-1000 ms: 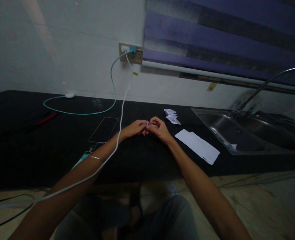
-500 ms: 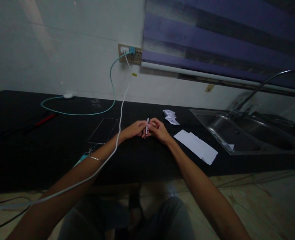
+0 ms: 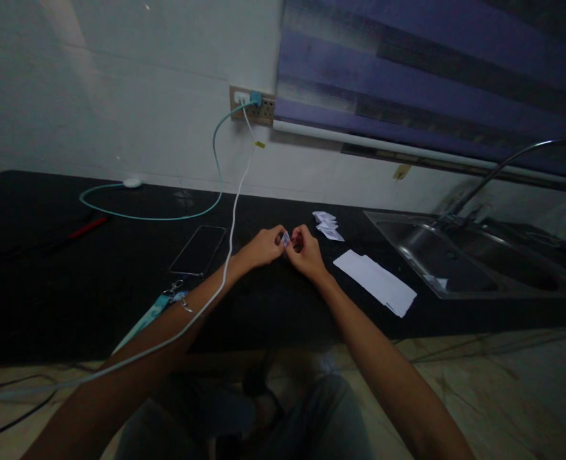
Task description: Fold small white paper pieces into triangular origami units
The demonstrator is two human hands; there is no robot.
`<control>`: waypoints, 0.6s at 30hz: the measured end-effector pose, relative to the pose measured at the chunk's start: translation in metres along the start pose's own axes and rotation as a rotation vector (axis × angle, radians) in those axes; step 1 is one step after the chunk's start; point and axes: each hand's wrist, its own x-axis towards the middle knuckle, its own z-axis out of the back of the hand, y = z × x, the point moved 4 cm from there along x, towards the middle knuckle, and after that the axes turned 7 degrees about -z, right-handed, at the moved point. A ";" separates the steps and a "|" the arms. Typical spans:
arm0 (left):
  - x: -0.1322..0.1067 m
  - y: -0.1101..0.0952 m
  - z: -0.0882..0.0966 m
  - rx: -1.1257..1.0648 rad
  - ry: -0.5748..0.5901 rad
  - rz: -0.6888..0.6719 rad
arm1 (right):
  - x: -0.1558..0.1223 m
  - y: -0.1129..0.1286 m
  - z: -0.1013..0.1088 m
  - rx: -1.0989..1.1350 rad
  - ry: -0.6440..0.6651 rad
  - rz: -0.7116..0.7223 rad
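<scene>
Between my two hands is a small folded piece of white paper (image 3: 285,238), its pointed tip showing above the fingertips. My left hand (image 3: 266,246) pinches it from the left, closed on its edge. From the right, my right hand (image 3: 306,253) pinches it with thumb and fingers. Part of the paper is hidden behind the fingers. Several folded white paper pieces (image 3: 328,226) lie in a row on the black counter beyond my right hand. A stack of white paper strips (image 3: 376,281) rests to the right of my right wrist.
A phone (image 3: 198,250) with a teal lanyard (image 3: 144,321) lies left of my hands. A white cable (image 3: 232,223) crosses over my left forearm. The steel sink (image 3: 421,249) is set into the counter at the right, with a paper scrap on its rim.
The folded paper has turned from a thin edge-on strip to a small pointed shape. My fingers have shifted to pinch it from both sides, the right hand's fingers now more raised and curled.
</scene>
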 end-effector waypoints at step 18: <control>0.007 0.017 -0.012 -0.321 -0.069 0.107 | 0.003 -0.005 0.005 -0.253 -0.147 -0.041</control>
